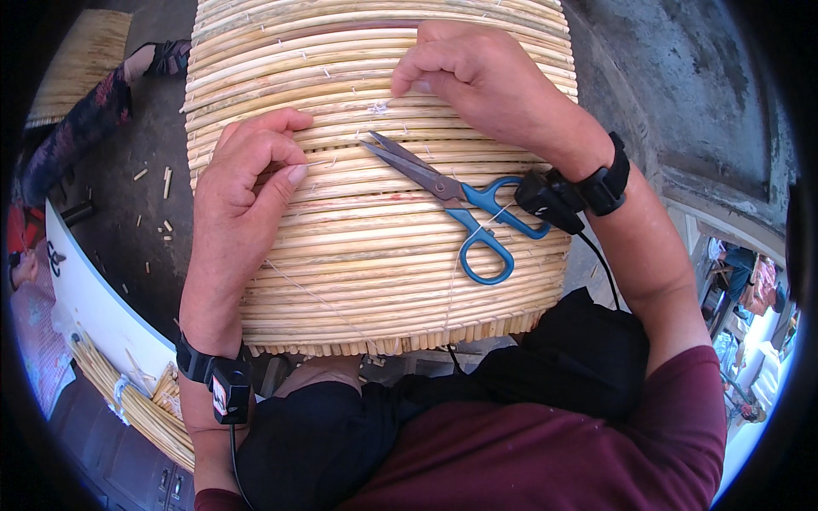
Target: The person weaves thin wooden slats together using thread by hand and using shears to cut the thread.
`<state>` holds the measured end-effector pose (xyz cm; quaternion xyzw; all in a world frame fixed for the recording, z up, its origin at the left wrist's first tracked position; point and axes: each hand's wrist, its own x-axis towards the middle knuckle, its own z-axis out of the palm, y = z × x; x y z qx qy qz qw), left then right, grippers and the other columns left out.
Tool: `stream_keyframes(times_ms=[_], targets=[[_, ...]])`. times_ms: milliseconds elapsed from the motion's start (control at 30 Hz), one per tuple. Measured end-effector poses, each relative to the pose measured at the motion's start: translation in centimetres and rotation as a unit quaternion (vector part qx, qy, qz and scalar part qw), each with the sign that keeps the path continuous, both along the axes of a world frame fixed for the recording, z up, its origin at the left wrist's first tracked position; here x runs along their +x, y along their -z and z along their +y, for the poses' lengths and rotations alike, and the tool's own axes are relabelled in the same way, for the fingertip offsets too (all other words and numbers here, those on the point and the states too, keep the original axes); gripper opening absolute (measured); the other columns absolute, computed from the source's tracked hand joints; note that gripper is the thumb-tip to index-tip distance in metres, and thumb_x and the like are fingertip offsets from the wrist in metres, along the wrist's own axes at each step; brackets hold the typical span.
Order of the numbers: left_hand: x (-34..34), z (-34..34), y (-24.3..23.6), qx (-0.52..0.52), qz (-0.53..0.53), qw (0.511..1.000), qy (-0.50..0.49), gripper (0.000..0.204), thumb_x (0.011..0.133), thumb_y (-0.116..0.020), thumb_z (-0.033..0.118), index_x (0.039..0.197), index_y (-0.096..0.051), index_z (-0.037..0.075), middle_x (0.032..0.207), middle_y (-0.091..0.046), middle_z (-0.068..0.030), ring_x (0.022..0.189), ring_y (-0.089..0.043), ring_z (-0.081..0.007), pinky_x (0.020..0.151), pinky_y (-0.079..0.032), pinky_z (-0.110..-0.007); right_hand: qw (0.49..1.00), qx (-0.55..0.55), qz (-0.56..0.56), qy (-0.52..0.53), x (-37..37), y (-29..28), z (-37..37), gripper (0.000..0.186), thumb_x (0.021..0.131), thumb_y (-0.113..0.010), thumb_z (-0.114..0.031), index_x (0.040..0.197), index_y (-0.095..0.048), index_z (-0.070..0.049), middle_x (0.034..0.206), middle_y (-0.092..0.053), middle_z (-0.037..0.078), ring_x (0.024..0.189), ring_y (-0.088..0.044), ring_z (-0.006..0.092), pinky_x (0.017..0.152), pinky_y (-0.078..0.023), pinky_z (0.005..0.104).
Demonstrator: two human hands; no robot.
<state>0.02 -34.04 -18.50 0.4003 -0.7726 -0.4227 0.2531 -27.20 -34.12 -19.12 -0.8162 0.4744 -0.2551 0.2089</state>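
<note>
Left hand [243, 183] half-curled over stick mat [383, 234], right hand [477, 81] narrowed, cannot tell whether either grips thread, white thread tuft [377, 108] between hands, blue-handled scissors [443, 186] on mat, right of left hand.

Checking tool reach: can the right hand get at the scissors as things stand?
Probably yes: the right hand is close, and the scissors lie on the stick mat, lower loop exposed; a thin thread seems to cross the handles.
</note>
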Motion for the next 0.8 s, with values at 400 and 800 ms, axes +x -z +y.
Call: stream_keyframes(times_ms=[400,800], targets=[[0.0,-0.1,-0.1,-0.018,-0.016,1.0,0.009,0.009,0.081,-0.062,-0.003,0.085,-0.059,0.003,0.112,-0.066,-0.0093,0.103,-0.057,-0.0221,0.091,-0.043,-0.033,0.999,-0.013,0.049,0.013,1.3,-1.7,1.5,0.012,0.082,-0.057,-0.003,0.084,-0.069,-0.004,0.078,-0.065,0.012,0.072,-0.064,0.0281,0.069,-0.052,0.038],[0.0,-0.1,0.0,-0.019,-0.011,1.0,0.008,0.009,0.081,-0.063,-0.004,0.085,-0.059,0.003,0.112,-0.066,-0.0094,0.102,-0.056,-0.0219,0.089,-0.044,-0.033,0.999,0.021,0.01,0.029,1.5,-1.5,1.5,0.009,0.079,-0.057,-0.002,0.08,-0.066,-0.003,0.074,-0.064,0.011,0.068,-0.063,0.0256,0.064,-0.052,0.0356]])
